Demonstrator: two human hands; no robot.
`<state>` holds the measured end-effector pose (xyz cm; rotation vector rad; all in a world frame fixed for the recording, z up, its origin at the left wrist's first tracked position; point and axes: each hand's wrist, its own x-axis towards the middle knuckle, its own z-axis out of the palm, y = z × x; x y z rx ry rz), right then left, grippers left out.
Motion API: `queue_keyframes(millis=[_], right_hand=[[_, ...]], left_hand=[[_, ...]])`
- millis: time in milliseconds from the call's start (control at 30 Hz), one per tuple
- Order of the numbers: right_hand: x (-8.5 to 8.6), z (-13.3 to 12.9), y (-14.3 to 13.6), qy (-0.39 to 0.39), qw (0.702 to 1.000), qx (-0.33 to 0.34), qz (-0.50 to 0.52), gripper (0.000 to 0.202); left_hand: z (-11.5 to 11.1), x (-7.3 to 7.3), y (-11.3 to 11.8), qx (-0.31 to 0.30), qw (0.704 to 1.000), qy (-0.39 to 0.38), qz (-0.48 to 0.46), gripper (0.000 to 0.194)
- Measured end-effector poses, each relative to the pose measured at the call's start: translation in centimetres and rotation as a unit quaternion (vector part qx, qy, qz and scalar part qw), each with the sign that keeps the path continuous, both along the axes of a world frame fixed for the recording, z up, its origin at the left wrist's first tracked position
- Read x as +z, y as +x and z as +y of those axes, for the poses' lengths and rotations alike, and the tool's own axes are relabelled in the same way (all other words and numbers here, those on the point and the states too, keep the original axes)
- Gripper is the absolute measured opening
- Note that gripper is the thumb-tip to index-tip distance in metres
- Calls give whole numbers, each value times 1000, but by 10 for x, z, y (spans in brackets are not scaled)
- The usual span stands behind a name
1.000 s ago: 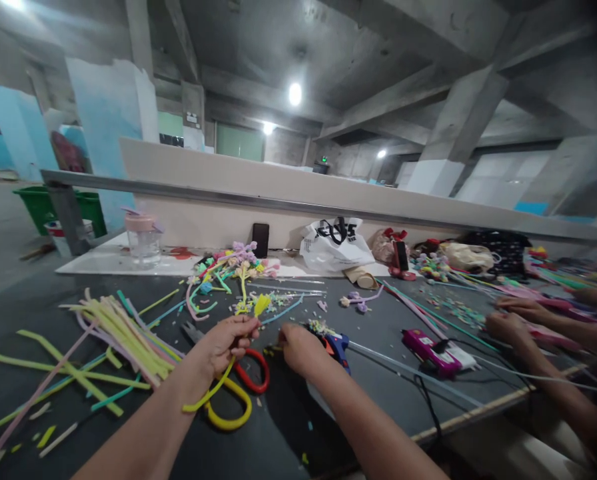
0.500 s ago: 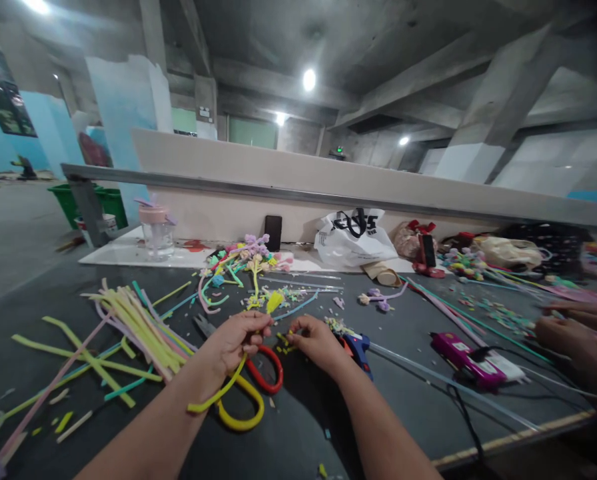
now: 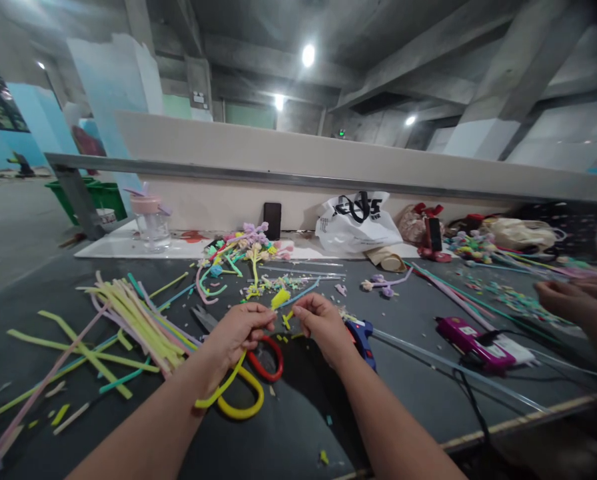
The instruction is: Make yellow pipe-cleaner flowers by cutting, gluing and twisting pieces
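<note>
Raised off the table (image 3: 418, 400), right hand (image 3: 323, 325) now pinches beside left hand (image 3: 238, 331), which grips a fuzzy yellow pipe-cleaner stem (image 3: 228, 381); keeping fingertips close should steady twisting.

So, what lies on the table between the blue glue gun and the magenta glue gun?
In the head view, only bare dark table with a thin clear rod crossing it lies between the blue glue gun and the magenta glue gun.
</note>
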<state>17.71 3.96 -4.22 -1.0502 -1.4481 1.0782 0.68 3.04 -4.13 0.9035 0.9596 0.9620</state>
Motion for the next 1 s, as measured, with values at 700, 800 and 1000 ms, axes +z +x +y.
queue_keyframes(millis=[700,800,1000], right_hand=[[-12,9,-1,61,995,-80,-8,7],[-10,9,-2,59,995,-83,-11,7],[-8,6,-4,39,996,-75,-6,11]], left_hand=[[-5,2,5,-30,996,18,85,25],[-6,2,5,-31,994,23,99,24],[-7,3,3,-37,992,24,117,22]])
